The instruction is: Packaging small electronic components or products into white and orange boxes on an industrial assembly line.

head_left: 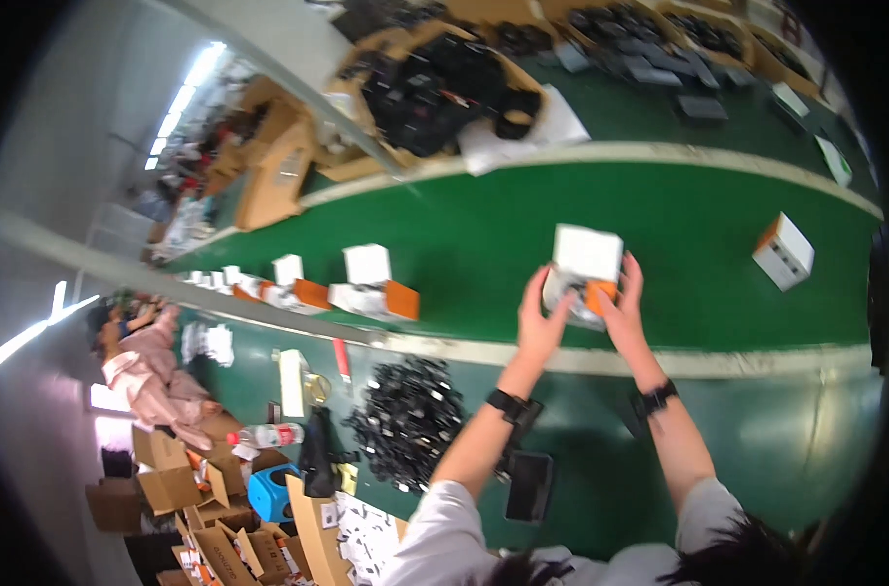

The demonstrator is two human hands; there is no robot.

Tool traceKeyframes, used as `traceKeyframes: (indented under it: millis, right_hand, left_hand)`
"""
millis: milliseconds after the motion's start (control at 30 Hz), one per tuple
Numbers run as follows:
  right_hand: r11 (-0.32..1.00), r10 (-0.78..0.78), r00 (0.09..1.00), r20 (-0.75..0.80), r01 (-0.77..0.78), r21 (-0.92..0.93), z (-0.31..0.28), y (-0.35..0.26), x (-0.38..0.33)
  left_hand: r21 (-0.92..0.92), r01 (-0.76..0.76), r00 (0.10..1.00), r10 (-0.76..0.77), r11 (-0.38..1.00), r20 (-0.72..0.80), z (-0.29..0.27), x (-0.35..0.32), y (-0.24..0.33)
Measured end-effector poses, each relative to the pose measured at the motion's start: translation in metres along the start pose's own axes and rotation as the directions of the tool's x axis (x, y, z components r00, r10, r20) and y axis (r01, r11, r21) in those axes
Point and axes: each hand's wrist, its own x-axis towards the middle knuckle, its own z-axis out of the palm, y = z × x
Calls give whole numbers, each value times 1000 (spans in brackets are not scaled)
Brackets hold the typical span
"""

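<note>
Both my hands are around a small white and orange box (588, 256) with its white lid raised, over the green conveyor belt (483, 234). My left hand (542, 317) grips its left side, and my right hand (627, 308) grips the right side, the thumbs at its front. Something greyish shows inside, too blurred to name. To the left on the belt stand several similar opened boxes (368, 283). One closed white and orange box (784, 254) sits on the belt at the right.
On the near table lie a heap of small black parts (410, 420), a phone (529, 486), a bottle (267, 436) and a red-handled tool (341, 358). Beyond the belt, cartons (532, 103) hold black items. A metal bar (298, 93) crosses the upper left. A person in pink (156, 376) is at the left.
</note>
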Motion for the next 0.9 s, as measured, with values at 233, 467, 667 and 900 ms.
traceKeyframes:
  millis: [233,467,667,900]
  right_hand:
    - [981,130,972,196,-155,115,3,-23,14]
    - [969,-176,933,314,221,-114,-34,-16,7]
    - [948,114,751,651,115,-298,-72,-61,16]
    - [912,-94,871,483,269,-308,-67,-36,3]
  left_hand:
    - [86,-119,993,116,989,37,-9,12,-22]
    - [94,-151,922,106,984,373,0,13,-12]
    - [58,-85,846,41,995,531,-9,18,7]
    - [58,-121,884,81,991,460,11,12,-1]
